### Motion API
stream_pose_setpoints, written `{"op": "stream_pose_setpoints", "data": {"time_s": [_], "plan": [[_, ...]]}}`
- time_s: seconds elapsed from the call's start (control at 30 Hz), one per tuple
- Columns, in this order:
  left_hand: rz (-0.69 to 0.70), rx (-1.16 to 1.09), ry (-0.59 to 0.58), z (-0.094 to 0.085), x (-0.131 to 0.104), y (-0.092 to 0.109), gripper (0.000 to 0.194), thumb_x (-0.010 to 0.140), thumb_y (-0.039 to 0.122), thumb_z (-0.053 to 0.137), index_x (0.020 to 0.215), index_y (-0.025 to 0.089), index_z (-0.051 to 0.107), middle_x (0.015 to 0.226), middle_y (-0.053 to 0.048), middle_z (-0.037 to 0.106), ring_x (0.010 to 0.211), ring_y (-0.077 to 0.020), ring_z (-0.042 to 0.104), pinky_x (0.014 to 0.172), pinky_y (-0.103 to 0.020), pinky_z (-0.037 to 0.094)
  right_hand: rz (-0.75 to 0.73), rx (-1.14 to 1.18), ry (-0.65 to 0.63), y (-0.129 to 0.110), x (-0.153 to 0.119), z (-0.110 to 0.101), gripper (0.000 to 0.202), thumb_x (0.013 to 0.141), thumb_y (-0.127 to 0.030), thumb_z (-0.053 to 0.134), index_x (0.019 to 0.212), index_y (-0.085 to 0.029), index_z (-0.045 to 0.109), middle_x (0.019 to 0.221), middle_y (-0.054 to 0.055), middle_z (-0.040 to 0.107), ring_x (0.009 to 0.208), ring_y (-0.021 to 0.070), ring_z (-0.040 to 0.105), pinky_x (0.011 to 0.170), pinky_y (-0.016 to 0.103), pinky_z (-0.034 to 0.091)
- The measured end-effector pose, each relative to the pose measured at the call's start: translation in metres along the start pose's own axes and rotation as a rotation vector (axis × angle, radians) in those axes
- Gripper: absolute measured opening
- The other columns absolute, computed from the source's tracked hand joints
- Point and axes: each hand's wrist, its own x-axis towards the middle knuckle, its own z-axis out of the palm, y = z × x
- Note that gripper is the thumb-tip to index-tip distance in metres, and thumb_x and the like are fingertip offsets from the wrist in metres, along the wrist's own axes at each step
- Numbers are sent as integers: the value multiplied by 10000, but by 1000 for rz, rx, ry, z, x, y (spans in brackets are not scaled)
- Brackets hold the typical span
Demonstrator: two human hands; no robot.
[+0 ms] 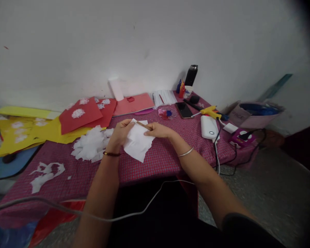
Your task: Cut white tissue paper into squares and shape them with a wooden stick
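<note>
Over the front middle of the table, a thin white paper sheet (138,144) with a ragged lower edge hangs between my hands. My left hand (122,132) pinches its upper left side. A slim brown stick (144,125) lies across the sheet's top edge, and the fingers of my right hand (158,130) are closed on its right end, against the paper. Beside my left wrist is a ruffled heap of white paper pieces (90,144). A torn strip of white paper (45,175) lies farther left.
Red cards (80,117) and yellow cards (18,132) with white paper flowers lie at left. Behind are a pink folder (134,103) and a black bottle (191,75). At right are a phone (184,110), yellow glue gun (209,111) and white power bank (209,127). A white cable (144,210) crosses in front.
</note>
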Motion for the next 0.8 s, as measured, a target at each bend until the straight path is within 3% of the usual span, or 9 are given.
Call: {"op": "stream_pose_setpoints", "data": {"time_s": [0.17,0.23,0.3,0.4,0.47,0.63,0.8], "plan": [[1,46,-38,3,-1,-5,293,697,418,733,812,155,677,625,20,620,502,-103,510,488,-219,390,-123,373,411,-1,4,-8,352,858,-509,566,832,-160,606,687,-3,619,474,81,457,428,201,326],[3,114,-57,4,-2,-7,287,719,430,720,793,156,676,622,15,618,504,-108,513,483,-221,381,-157,463,486,-1,5,-10,420,889,-569,498,797,-173,601,681,4,607,515,98,514,454,213,388],[17,171,-68,6,-2,-9,285,737,429,708,809,154,690,647,4,634,519,-113,524,484,-222,375,-181,463,506,-2,5,-9,453,893,-596,489,782,-176,616,623,-18,548,497,93,499,445,212,393],[40,188,-73,9,-2,-13,282,764,396,676,908,158,721,677,-3,652,519,-106,516,480,-218,355,-220,458,488,-4,5,-3,477,866,-632,530,804,-174,650,528,-61,456,376,66,364,358,213,305],[30,162,-77,11,-2,-14,275,761,348,664,953,162,731,659,3,644,490,-92,482,467,-212,331,-250,487,468,-5,4,0,473,828,-639,583,821,-172,658,493,-75,458,351,58,350,348,205,307],[10,57,-99,15,-2,-15,257,728,303,681,933,160,742,700,-12,666,528,-93,498,498,-214,359,-246,572,484,-3,6,3,440,764,-591,693,848,-161,660,493,-59,567,391,67,498,388,171,409],[59,79,-93,15,2,-18,289,749,373,687,932,157,745,760,-26,680,594,-109,525,542,-226,388,-210,676,463,-4,7,3,427,730,-557,749,841,-157,649,706,5,714,526,107,658,504,217,566]]}}
